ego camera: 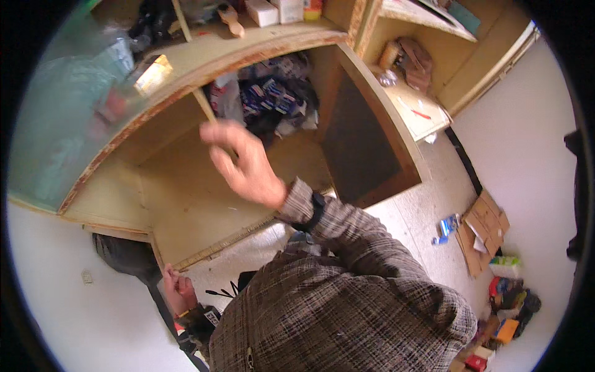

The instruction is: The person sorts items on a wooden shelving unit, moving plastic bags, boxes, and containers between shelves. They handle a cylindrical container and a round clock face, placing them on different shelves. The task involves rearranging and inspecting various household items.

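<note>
My right hand (pixel 246 162) is blurred, before the front opening of a wooden cabinet (pixel 204 162). Its thumb and fingers stand apart. A thin wooden strut (pixel 204 106) of the cabinet passes behind the fingers; no grip on it shows. Lower left, my left hand (pixel 179 288) has bent fingers close to the cabinet's bottom front corner. Whether it touches the wood or pinches something small cannot be made out. In the compartment's back right lies a heap of blue packets and plastic bags (pixel 274 97). To the right, a framed dark panel (pixel 362 139) forms the cabinet's side.
On the shelf above are a wooden-handled brush (pixel 231 21) and white boxes (pixel 262 11). Greenish glass (pixel 65 125) fronts the upper left. Flattened cardboard (pixel 483 232), a blue packet (pixel 448 225) and assorted goods (pixel 511 302) lie on the floor at right. A black bag (pixel 121 255) is at lower left.
</note>
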The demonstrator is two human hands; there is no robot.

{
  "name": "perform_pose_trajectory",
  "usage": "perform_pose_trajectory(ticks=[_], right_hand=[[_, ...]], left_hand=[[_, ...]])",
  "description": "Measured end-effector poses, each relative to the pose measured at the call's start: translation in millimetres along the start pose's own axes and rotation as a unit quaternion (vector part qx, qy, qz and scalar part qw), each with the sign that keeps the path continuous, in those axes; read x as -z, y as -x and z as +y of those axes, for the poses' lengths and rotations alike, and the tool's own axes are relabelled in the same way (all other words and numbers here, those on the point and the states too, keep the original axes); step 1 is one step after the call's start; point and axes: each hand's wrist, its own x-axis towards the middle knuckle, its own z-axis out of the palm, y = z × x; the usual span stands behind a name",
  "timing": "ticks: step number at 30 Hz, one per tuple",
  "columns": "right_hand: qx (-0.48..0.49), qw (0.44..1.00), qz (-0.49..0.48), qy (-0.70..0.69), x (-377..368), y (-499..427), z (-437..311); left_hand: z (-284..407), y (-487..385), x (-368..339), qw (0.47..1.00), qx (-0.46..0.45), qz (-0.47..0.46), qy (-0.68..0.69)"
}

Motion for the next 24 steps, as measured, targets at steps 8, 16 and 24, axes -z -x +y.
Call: perform_pose_trajectory(ticks=[8,16,24], right_hand=[[-0.399,0.871,-0.273,0.080,157.2,229.8,-19.2],[-0.438,0.793,-0.106,0.410,272.6,285.1,-3.2],[-0.333,0.862,-0.261,0.279,188.7,226.8,-3.3]], left_hand=[[-2.8,-4.8,-17.2,0.998,0.023,-0.041,-0.034],[-13.5,-6.6,-29.2,0.997,0.058,-0.044,-0.022],[-15.2,0.8,-12.7,0.998,0.037,-0.051,-0.011]])
